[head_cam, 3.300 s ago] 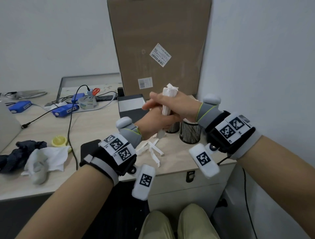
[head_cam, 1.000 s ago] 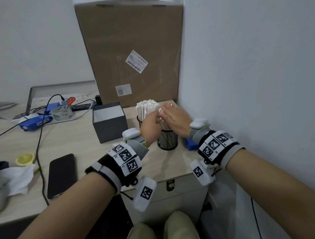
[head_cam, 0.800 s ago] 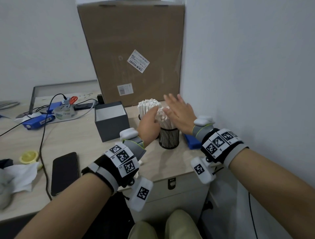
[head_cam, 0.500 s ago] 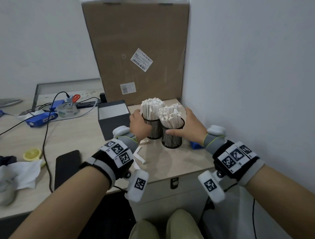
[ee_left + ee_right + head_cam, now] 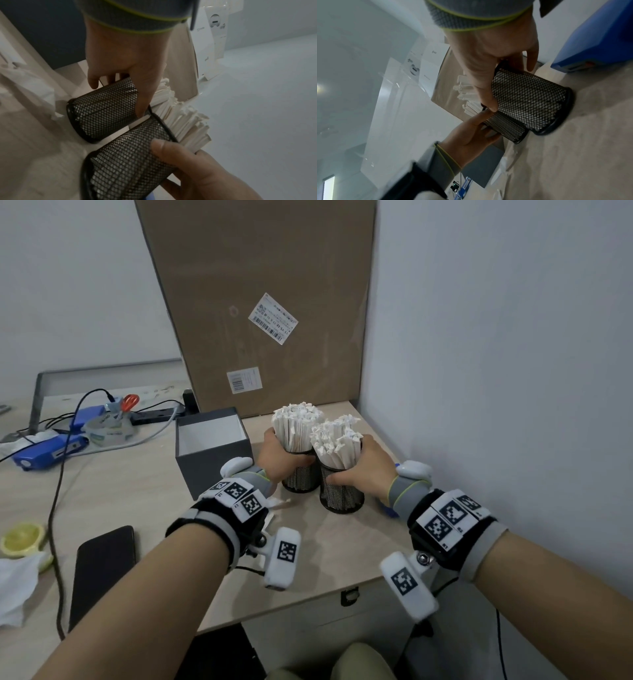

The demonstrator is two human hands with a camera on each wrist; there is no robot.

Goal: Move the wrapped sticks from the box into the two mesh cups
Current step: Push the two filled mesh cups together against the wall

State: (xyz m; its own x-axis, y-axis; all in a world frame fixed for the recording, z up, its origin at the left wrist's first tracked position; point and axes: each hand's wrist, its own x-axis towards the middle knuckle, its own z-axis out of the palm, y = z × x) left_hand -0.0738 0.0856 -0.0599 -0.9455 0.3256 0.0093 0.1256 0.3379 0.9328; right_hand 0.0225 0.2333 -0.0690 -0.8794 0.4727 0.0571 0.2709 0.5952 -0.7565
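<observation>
Beige desk [image 5: 137, 487] beside a white wall: left hand [image 5: 279, 458] grasps the far mesh cup [image 5: 301, 477], right hand [image 5: 364, 470] grasps the near mesh cup [image 5: 342, 493], both stuffed with wrapped sticks [image 5: 298, 424].

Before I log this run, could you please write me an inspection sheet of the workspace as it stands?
Surface: pale wooden desk.
Job's things: two mesh cups, left cup and right cup, upright side by side, packed with wrapped sticks; grey box open, no sticks visible inside.
Clutter: phone, blue device, tape roll, tissue.
Hands: left hand grips left cup; right hand grips right cup.
Cables: black cable across desk.
Surroundings: large cardboard box, white wall.
</observation>
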